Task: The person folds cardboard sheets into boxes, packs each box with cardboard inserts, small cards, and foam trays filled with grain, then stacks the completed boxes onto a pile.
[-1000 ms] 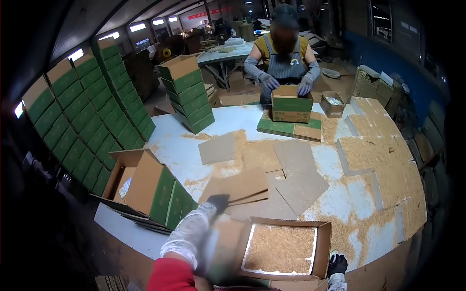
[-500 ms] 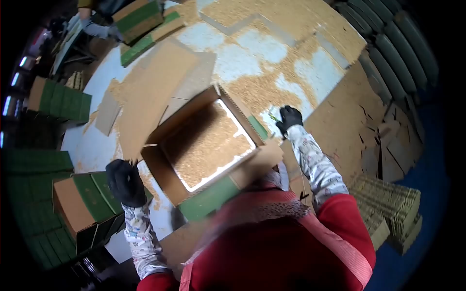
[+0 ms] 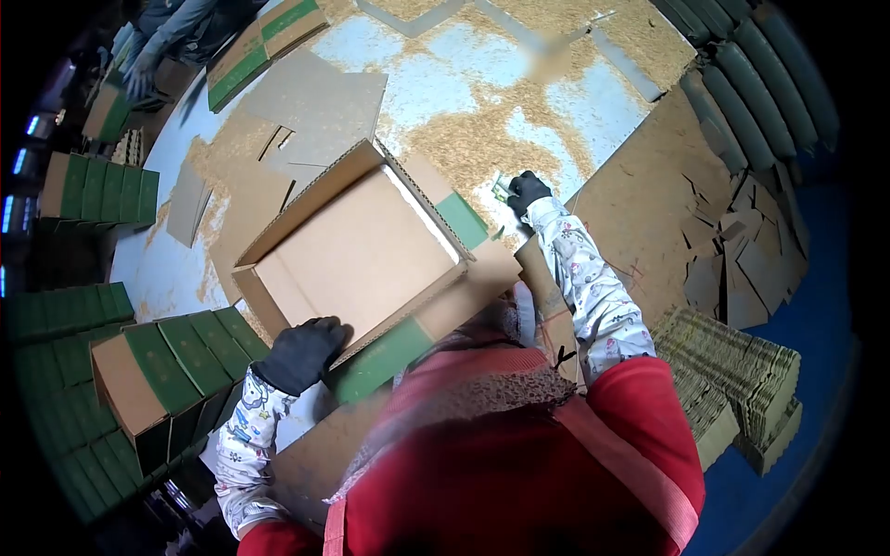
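An open cardboard box (image 3: pixel 366 250) lies tilted before me, with a flat brown sheet (image 3: pixel 362 252) inside it and a white edge showing along one side. My left hand (image 3: pixel 304 356), in a black glove, rests at the box's lower left corner, its fingers bent over the wall onto the sheet's edge. To the right of the box, my right hand (image 3: pixel 528 193), gloved in black, is closed around a small white and green object (image 3: pixel 502 189) that I cannot identify. Green and brown flaps spread out from the box's near and right sides.
Green boxes (image 3: pixel 176 361) stand at the lower left, more (image 3: pixel 100 190) behind. Cardboard sheets (image 3: pixel 324 102) and sawdust-like material (image 3: pixel 464 139) cover the table. A co-worker's arm (image 3: pixel 171 37) shows at top left. Stacked trays (image 3: pixel 732 380) and cardboard scraps (image 3: pixel 742 250) lie right.
A brown sheet now covers the sawdust-like filling in the box. My left hand has moved right onto the box corner. The co-worker's box has left the flat stack.
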The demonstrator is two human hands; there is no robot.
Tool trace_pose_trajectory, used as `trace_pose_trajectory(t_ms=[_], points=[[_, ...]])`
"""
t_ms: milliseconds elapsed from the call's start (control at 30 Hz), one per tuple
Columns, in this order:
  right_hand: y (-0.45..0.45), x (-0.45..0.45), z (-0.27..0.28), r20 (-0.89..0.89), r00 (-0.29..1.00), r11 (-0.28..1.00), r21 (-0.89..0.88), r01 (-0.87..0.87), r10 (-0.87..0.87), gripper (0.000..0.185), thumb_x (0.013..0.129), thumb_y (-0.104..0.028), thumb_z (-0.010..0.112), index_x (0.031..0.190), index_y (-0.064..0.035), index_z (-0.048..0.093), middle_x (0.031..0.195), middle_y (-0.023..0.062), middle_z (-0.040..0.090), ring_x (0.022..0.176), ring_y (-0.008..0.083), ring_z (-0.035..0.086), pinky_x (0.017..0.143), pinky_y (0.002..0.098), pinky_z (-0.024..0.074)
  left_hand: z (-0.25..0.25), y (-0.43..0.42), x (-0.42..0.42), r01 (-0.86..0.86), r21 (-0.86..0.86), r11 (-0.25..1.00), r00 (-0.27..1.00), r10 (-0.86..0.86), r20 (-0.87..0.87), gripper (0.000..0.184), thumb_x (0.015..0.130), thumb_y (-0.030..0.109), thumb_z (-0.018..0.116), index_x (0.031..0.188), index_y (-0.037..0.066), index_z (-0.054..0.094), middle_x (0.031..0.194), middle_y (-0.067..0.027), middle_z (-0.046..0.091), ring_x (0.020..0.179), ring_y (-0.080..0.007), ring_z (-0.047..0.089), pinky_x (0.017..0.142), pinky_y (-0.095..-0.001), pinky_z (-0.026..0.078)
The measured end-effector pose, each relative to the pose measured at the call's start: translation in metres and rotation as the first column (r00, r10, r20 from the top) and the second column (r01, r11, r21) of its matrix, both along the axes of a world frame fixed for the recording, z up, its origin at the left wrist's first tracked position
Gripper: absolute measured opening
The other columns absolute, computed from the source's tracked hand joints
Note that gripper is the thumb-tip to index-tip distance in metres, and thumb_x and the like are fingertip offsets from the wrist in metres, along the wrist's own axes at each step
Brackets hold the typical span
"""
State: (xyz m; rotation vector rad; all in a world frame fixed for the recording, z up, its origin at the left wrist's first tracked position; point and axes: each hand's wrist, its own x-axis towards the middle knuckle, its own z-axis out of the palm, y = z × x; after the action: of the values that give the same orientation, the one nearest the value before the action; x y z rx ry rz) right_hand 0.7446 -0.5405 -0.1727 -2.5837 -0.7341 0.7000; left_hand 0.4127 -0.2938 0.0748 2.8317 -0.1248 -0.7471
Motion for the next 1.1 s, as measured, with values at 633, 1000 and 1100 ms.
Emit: trace_pose_trajectory(t_ms=[633,1000,1100], points=[[0.117,-0.115,0.204,0.453,0.225,0.365,-0.249,-0.897,0.863,0.011,0.078,-0.014,0.052,0.086,-0.0097,0.058,0.091,0.0067,0.061,0.079,0.0230,0.060,0.073,0.0352,0.0469,0.026,0.053,-0.015,0.064,0.075,0.995,0.995,-0.069,0.069,0.067,0.061,0.052,0.067,0.119,0.023,0.050,0.124,-0.0053,0.048,0.115,-0.0300,0.043,0.100,-0.0612,0.011],[0.126,-0.097,0.155,0.402,0.507,0.394,0.334,-0.856,0.762,0.078,0.064,-0.028,0.074,0.131,-0.0109,0.036,0.135,0.0097,0.036,0.122,0.0277,0.037,0.103,0.0429,0.0279,-0.081,0.020,0.002,-0.508,-0.171,0.844,0.717,0.525,0.458,0.099,0.052,0.043,0.077,0.132,0.008,0.031,0.136,-0.0177,0.030,0.126,-0.0311,0.028,0.102,-0.0573,0.013],[0.126,-0.100,0.110,0.205,0.904,0.709,0.565,-0.422,0.375,0.081,0.068,-0.026,0.073,0.134,-0.0085,0.029,0.132,0.0149,0.037,0.119,0.0247,0.041,0.097,0.0391,0.0348,-0.138,0.015,-0.059,-0.741,-0.332,0.584,0.354,0.759,0.546,0.109,0.055,0.041,0.079,0.134,-0.005,0.019,0.139,-0.0214,0.022,0.128,-0.0345,0.024,0.102,-0.0509,0.020]])
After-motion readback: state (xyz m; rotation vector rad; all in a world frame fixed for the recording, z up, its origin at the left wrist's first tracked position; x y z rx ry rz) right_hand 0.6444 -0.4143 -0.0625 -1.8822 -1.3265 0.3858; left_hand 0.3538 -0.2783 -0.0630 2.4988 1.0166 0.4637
